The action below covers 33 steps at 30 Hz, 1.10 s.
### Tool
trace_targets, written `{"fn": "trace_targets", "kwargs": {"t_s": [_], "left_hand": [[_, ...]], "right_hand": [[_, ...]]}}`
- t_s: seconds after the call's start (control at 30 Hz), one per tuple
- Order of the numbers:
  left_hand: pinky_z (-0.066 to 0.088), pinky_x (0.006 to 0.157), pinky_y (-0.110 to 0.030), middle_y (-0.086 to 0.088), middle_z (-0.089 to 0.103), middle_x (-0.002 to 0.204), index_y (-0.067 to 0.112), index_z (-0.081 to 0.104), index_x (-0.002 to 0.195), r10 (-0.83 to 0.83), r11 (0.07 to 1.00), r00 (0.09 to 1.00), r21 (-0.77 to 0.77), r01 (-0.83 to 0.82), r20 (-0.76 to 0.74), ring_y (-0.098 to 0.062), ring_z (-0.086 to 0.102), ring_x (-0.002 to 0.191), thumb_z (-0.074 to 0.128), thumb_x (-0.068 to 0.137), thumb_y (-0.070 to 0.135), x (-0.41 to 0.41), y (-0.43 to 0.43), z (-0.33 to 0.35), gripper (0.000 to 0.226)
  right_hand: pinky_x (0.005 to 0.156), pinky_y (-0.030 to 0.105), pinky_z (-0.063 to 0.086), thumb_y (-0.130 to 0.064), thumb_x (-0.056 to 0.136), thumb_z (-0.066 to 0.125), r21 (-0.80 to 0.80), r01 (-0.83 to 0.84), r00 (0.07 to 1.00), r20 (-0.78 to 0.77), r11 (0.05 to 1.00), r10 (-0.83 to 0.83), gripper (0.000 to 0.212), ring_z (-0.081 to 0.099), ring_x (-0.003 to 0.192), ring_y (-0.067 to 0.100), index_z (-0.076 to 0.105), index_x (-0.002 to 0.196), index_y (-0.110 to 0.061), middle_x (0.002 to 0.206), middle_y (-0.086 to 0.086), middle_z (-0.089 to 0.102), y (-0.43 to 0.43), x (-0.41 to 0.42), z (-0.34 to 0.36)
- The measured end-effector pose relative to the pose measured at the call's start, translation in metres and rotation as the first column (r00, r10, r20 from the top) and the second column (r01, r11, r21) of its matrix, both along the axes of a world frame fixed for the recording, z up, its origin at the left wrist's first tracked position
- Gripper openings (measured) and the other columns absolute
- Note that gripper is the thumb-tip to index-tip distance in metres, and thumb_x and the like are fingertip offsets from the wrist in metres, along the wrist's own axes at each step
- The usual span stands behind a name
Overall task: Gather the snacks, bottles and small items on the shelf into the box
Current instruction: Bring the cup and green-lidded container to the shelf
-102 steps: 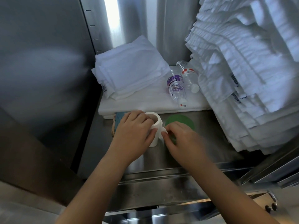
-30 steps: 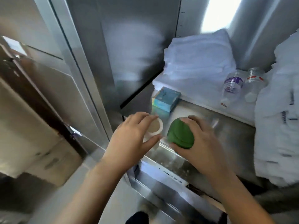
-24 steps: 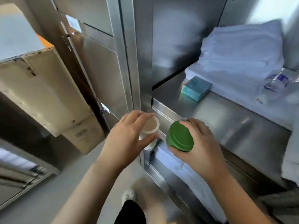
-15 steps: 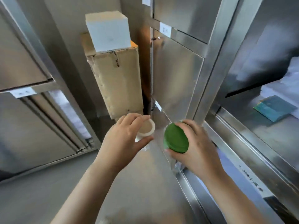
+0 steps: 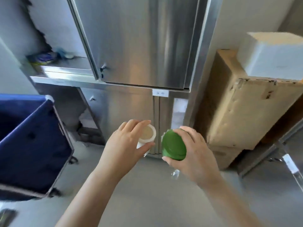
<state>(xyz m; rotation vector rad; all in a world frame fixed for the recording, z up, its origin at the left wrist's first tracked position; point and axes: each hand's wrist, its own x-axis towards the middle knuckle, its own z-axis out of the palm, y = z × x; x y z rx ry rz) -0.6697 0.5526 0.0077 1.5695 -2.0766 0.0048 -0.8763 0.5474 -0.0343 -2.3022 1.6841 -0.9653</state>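
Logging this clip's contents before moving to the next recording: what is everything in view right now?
white cup: one, white, held in front of the cabinet
green-lidded container: one, green, held beside the cup
blue bin: one, dark blue, on the floor at left
steel cabinet: one, silver, straight ahead
blurred packets: count unclear, blue and yellow, open shelf at upper left
cardboard box: one, brown, right
white block: one, white, on top of the cardboard box
hands: two; left hand grips the cup, right hand grips the container
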Motion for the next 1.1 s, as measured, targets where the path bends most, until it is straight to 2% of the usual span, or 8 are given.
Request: {"fn": "trace_targets", "kwargs": {"t_s": [0.13, 0.27, 0.37, 0.53, 0.7, 0.8, 1.0, 1.1], "left_hand": [[0.04, 0.076, -0.023, 0.012, 0.056, 0.117, 0.028, 0.052, 0.127, 0.153, 0.988, 0.988, -0.014, -0.152, 0.002, -0.013, 0.05, 0.104, 0.063, 0.079, 0.042, 0.084, -0.024, 0.004, 0.051], [0.035, 0.082, -0.017, 0.015, 0.055, 0.121, 0.028, 0.052, 0.126, 0.28, 0.959, 0.959, -0.028, -0.282, -0.044, -0.006, 0.044, 0.107, 0.065, 0.08, 0.039, 0.154, -0.043, 0.005, 0.05], [0.03, 0.082, -0.012, 0.013, 0.057, 0.121, 0.025, 0.055, 0.125, 0.37, 0.928, 0.928, -0.037, -0.372, -0.05, -0.004, 0.042, 0.106, 0.068, 0.078, 0.035, 0.198, -0.061, 0.003, 0.05], [0.034, 0.083, -0.021, 0.013, 0.057, 0.122, 0.027, 0.054, 0.125, 0.485, 0.874, 0.874, -0.024, -0.486, -0.036, -0.005, 0.042, 0.107, 0.069, 0.077, 0.036, 0.262, -0.103, 0.001, 0.052], [0.04, 0.087, -0.028, 0.013, 0.057, 0.124, 0.027, 0.054, 0.126, 0.567, 0.823, 0.823, -0.032, -0.567, 0.025, -0.014, 0.053, 0.111, 0.07, 0.078, 0.038, 0.327, -0.171, 0.005, 0.051], [0.042, 0.09, -0.034, 0.009, 0.059, 0.124, 0.025, 0.055, 0.126, 0.599, 0.801, 0.798, -0.053, -0.597, 0.065, -0.018, 0.055, 0.111, 0.07, 0.079, 0.038, 0.368, -0.226, 0.022, 0.051], [0.042, 0.091, -0.033, 0.008, 0.058, 0.126, 0.025, 0.053, 0.128, 0.637, 0.77, 0.763, -0.069, -0.634, 0.111, -0.017, 0.055, 0.111, 0.068, 0.08, 0.04, 0.432, -0.31, 0.045, 0.053], [0.04, 0.092, -0.031, 0.009, 0.056, 0.128, 0.025, 0.051, 0.13, 0.643, 0.765, 0.755, -0.056, -0.642, 0.125, -0.016, 0.053, 0.113, 0.066, 0.082, 0.042, 0.454, -0.342, 0.042, 0.053]], "right_hand": [[0.084, 0.029, 0.048, -0.063, 0.06, 0.07, 0.011, -0.137, 0.99, 0.033, 0.99, 0.137, 0.078, 0.039, 0.122, 0.008, 0.045, 0.129, -0.035, 0.134, -0.018, 0.039, -0.051, 0.085, 0.0], [0.089, 0.025, 0.043, -0.064, 0.06, 0.07, 0.042, -0.294, 0.955, 0.039, 0.955, 0.293, 0.081, 0.034, 0.125, 0.005, 0.043, 0.132, -0.036, 0.138, -0.019, 0.036, -0.097, 0.161, -0.001], [0.087, 0.022, 0.039, -0.062, 0.061, 0.073, 0.055, -0.384, 0.923, 0.002, 0.922, 0.385, 0.082, 0.031, 0.124, 0.003, 0.042, 0.133, -0.037, 0.14, -0.02, 0.034, -0.134, 0.213, 0.0], [0.085, 0.02, 0.035, -0.057, 0.06, 0.078, 0.072, -0.484, 0.875, 0.03, 0.872, 0.483, 0.08, 0.041, 0.119, 0.009, 0.048, 0.129, -0.031, 0.136, -0.012, 0.042, -0.2, 0.289, -0.006], [0.089, 0.025, 0.04, -0.054, 0.059, 0.079, 0.052, -0.565, 0.825, 0.003, 0.823, 0.566, 0.081, 0.048, 0.118, 0.017, 0.051, 0.128, -0.024, 0.135, -0.006, 0.047, -0.286, 0.372, -0.008], [0.09, 0.021, 0.036, -0.056, 0.06, 0.076, 0.031, -0.609, 0.793, 0.009, 0.793, 0.609, 0.081, 0.047, 0.119, 0.015, 0.049, 0.13, -0.026, 0.135, -0.007, 0.046, -0.344, 0.422, 0.002], [0.089, 0.031, 0.045, -0.063, 0.062, 0.068, -0.003, -0.652, 0.758, 0.022, 0.758, 0.652, 0.083, 0.041, 0.121, 0.012, 0.044, 0.133, -0.027, 0.135, -0.009, 0.043, -0.447, 0.5, 0.029], [0.089, 0.026, 0.04, -0.062, 0.06, 0.068, -0.025, -0.658, 0.752, 0.019, 0.752, 0.659, 0.081, 0.044, 0.118, 0.014, 0.047, 0.13, -0.025, 0.13, -0.009, 0.046, -0.483, 0.525, 0.031]]}}
